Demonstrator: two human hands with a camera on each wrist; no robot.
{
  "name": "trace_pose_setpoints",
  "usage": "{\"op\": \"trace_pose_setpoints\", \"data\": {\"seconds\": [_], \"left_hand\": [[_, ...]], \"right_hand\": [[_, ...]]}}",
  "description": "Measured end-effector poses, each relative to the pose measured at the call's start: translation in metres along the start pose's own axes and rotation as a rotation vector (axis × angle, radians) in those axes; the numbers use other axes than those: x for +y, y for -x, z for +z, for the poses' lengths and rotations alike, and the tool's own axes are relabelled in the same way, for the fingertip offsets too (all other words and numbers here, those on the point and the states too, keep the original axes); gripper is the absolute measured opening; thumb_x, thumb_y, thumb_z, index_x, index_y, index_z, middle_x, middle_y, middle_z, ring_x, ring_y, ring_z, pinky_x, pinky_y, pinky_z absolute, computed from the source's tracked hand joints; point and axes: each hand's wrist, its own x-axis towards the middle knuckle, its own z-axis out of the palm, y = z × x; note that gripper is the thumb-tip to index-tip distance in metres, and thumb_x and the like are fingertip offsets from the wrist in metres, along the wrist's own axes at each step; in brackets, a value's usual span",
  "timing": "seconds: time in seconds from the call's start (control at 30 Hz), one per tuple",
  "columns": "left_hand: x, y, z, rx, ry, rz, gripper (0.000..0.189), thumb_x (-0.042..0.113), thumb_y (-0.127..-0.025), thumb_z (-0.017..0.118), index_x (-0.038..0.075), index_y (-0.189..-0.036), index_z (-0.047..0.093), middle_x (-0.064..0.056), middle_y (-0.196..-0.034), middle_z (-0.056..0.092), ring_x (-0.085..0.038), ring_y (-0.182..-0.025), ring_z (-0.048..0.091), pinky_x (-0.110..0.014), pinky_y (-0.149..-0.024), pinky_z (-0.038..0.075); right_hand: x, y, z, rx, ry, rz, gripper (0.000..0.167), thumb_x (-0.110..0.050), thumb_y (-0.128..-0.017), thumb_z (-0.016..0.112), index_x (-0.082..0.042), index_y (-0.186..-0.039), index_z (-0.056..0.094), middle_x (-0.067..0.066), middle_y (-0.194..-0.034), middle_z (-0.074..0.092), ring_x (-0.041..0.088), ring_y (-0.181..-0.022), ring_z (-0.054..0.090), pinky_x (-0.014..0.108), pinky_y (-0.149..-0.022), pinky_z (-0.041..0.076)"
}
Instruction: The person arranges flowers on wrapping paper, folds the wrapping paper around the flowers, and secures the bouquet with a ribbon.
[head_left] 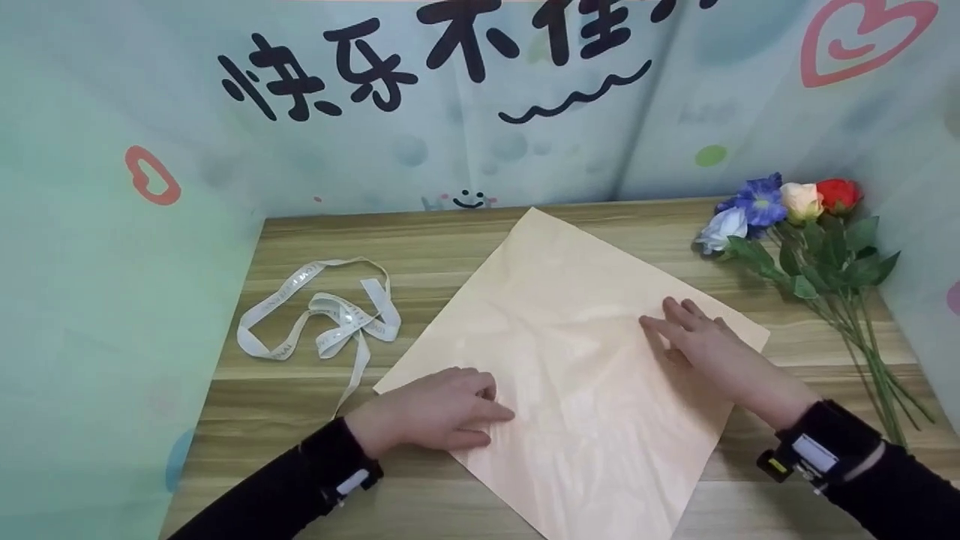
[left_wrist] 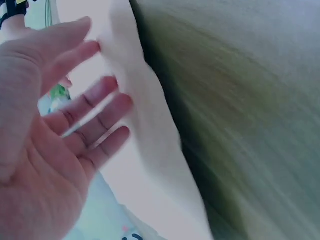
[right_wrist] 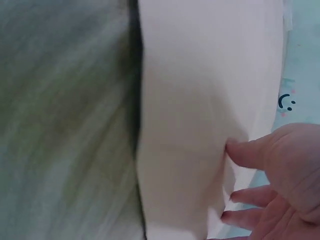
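Left grip (head_left: 431,409) and right grip (head_left: 709,345) both look loose and empty in the head view, over the paper sheet (head_left: 570,360) on the worktop (head_left: 259,401); probably the smoothing step. Left wrist view: fingers relaxed by the paper. Right wrist: same deal, so next likely wants light, flat palms.

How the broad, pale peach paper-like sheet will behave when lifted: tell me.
The broad, pale peach paper-like sheet will probably bend easily: creases and ripples cross it. It should be light for its size, since its edge looks thin.
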Motion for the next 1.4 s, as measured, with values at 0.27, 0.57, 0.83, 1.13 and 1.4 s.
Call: {"op": "trace_pose_setpoints", "data": {"seconds": [0.27,0.57,0.83,1.13,1.4], "left_hand": [[-0.032,0.008,0.001,0.094,0.025,-0.288,0.088,0.06,-0.104,0.065,0.013,-0.171,0.035,-0.02,-0.176,0.032,-0.043,-0.162,0.031,-0.06,-0.129,0.029],[-0.04,0.023,0.022,0.093,-0.018,-0.471,0.12,0.093,-0.088,0.053,0.025,-0.178,0.011,-0.014,-0.184,0.001,-0.04,-0.169,0.003,-0.064,-0.132,0.013],[-0.036,0.019,0.024,0.1,-0.008,-0.499,0.119,0.093,-0.087,0.054,0.026,-0.177,0.016,-0.011,-0.184,0.005,-0.04,-0.168,0.009,-0.068,-0.13,0.015],[-0.042,0.025,0.016,0.133,0.167,-0.474,0.103,0.076,-0.095,0.065,0.018,-0.173,0.033,-0.014,-0.178,0.03,-0.04,-0.165,0.023,-0.065,-0.129,0.025],[-0.043,0.026,0.006,0.198,0.287,-0.488,0.099,0.067,-0.091,0.077,0.017,-0.17,0.042,-0.014,-0.176,0.035,-0.04,-0.162,0.032,-0.063,-0.128,0.03]], "right_hand": [[-0.007,0.024,0.006,0.037,-0.053,0.076,0.089,-0.057,-0.103,0.071,-0.016,-0.173,0.032,0.041,-0.172,0.015,0.069,-0.156,0.011,0.094,-0.11,0.009],[-0.009,0.037,0.019,-0.033,-0.03,0.059,0.117,-0.082,-0.087,0.073,-0.02,-0.175,0.028,0.039,-0.175,0.003,0.066,-0.159,0.003,0.097,-0.107,0.009],[-0.004,0.032,0.02,-0.013,-0.077,0.03,0.115,-0.073,-0.085,0.082,-0.018,-0.173,0.033,0.042,-0.173,0.004,0.069,-0.157,0.004,0.099,-0.102,0.007],[-0.002,0.024,0.011,-0.065,-0.132,0.069,0.121,-0.072,-0.079,0.088,-0.018,-0.173,0.033,0.039,-0.175,0.006,0.066,-0.159,0.002,0.098,-0.105,0.004],[-0.005,0.019,0.004,-0.099,-0.212,0.112,0.128,-0.061,-0.073,0.097,-0.018,-0.173,0.031,0.041,-0.174,0.005,0.07,-0.156,-0.002,0.096,-0.107,0.001]]}}
